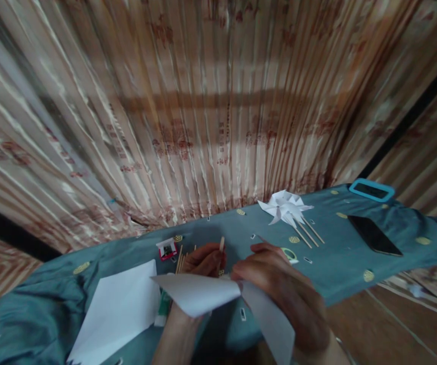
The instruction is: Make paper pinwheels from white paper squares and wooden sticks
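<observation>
My left hand (202, 259) is closed around a thin wooden stick (222, 247), whose tip points up past the fingers. Folded white paper shaped like a pinwheel (203, 293) hangs over my left wrist, with one blade (269, 319) reaching down to the right. My right hand (274, 276) is closed at the middle of this paper pinwheel; its fingertips are partly hidden. Behind my left hand lie several loose wooden sticks (180, 258). Just beyond my right hand shows a pale green ring-shaped handle (289, 254), the rest of it covered.
White paper sheets (117, 309) lie at left beside a green tube or box (162, 306). A small red box (167, 249) stands open. Finished paper pinwheels on sticks (286, 207), a dark phone (374, 235) and a blue-framed device (371, 189) lie rightward on the teal cloth (340, 274). Curtains hang behind.
</observation>
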`<control>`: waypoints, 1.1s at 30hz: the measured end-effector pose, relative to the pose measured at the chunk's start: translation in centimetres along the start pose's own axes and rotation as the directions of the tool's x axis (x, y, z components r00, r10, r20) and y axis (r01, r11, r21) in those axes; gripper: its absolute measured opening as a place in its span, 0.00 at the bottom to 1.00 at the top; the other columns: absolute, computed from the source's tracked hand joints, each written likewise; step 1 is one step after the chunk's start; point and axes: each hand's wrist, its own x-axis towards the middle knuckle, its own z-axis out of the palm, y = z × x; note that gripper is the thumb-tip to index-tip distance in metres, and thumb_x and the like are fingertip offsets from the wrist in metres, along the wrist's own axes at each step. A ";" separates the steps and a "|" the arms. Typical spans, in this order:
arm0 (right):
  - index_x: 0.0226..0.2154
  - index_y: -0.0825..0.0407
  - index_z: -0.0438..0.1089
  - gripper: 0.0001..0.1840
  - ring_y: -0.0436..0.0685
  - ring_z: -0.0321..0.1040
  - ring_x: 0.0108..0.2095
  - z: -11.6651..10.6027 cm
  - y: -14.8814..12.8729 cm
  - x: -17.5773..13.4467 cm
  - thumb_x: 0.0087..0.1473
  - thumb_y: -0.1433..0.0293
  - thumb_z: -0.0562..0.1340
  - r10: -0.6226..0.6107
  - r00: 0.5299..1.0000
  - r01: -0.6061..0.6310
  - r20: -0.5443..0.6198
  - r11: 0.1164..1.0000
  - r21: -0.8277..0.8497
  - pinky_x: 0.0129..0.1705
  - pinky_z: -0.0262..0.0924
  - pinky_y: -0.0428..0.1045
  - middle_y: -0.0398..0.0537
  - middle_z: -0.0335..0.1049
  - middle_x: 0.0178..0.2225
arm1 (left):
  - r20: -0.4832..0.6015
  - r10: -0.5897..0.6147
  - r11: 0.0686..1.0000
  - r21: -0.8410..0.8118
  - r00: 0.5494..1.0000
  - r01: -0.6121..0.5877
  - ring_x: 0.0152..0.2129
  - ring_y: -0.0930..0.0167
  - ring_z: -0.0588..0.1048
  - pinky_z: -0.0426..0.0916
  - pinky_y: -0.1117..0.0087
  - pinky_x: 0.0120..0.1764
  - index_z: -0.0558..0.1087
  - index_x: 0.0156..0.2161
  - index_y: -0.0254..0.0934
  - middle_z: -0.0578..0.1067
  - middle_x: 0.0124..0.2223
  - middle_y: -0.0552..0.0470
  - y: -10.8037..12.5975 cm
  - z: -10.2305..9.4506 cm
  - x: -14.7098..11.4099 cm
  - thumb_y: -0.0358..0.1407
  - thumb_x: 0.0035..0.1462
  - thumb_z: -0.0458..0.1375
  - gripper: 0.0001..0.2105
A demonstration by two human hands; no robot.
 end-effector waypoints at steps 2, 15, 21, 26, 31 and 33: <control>0.49 0.53 0.67 0.16 0.54 0.73 0.37 -0.1 0.2 0.1 0.58 0.76 0.57 0.016 1.000 -0.016 0.008 1.000 0.002 0.55 0.62 0.55 0.47 0.77 0.35 | 0.039 -0.025 0.999 -0.036 0.999 0.027 0.18 0.76 0.67 0.57 0.75 0.21 0.79 0.24 0.36 0.72 0.21 0.52 0.2 0.3 0.0 0.45 0.30 0.74 0.17; 0.42 0.45 0.69 0.15 0.52 0.73 0.34 2.6 2.4 -0.6 0.52 0.74 0.66 0.291 0.947 -0.242 -0.137 0.925 0.294 0.53 0.65 0.52 0.39 0.76 0.32 | 0.128 -0.035 0.999 -0.007 0.991 0.036 0.18 0.76 0.63 0.55 0.74 0.21 0.76 0.21 0.35 0.66 0.21 0.55 0.2 0.0 -1.1 0.44 0.38 0.72 0.14; 0.50 0.49 0.66 0.23 0.53 0.74 0.36 2.7 2.5 -0.4 0.51 0.78 0.64 0.140 0.983 -0.108 -0.123 0.967 0.232 0.55 0.63 0.54 0.43 0.77 0.35 | 0.106 0.031 0.995 0.089 0.994 -0.041 0.18 0.76 0.63 0.57 0.74 0.21 0.77 0.19 0.37 0.66 0.20 0.55 1.0 -0.4 -0.7 0.42 0.38 0.72 0.11; 0.48 0.48 0.67 0.20 0.55 0.75 0.36 2.4 2.9 -0.4 0.53 0.76 0.64 0.146 0.984 -0.130 -0.105 0.980 0.148 0.55 0.64 0.56 0.44 0.77 0.35 | 0.065 0.069 0.994 0.078 0.995 -0.074 0.21 0.72 0.68 0.62 0.71 0.24 0.80 0.21 0.40 0.71 0.23 0.52 1.0 -0.2 -0.9 0.37 0.38 0.70 0.05; 0.50 0.45 0.69 0.20 0.56 0.76 0.36 0.6 2.8 -1.2 0.54 0.74 0.64 0.134 0.976 -0.139 0.170 0.990 0.018 0.57 0.64 0.55 0.43 0.78 0.36 | 0.160 0.103 0.980 0.154 0.982 -0.128 0.19 0.74 0.66 0.59 0.72 0.23 0.80 0.21 0.39 0.71 0.21 0.50 1.5 -0.4 -0.6 0.40 0.40 0.71 0.08; 0.52 0.46 0.69 0.19 0.56 0.76 0.39 0.3 2.5 -1.4 0.58 0.73 0.60 0.145 0.974 -0.151 0.172 0.988 0.022 0.59 0.62 0.55 0.44 0.78 0.37 | 0.160 0.066 0.987 0.135 0.985 -0.088 0.18 0.76 0.65 0.58 0.74 0.23 0.80 0.23 0.38 0.71 0.21 0.51 1.6 -0.4 -0.4 0.43 0.42 0.70 0.10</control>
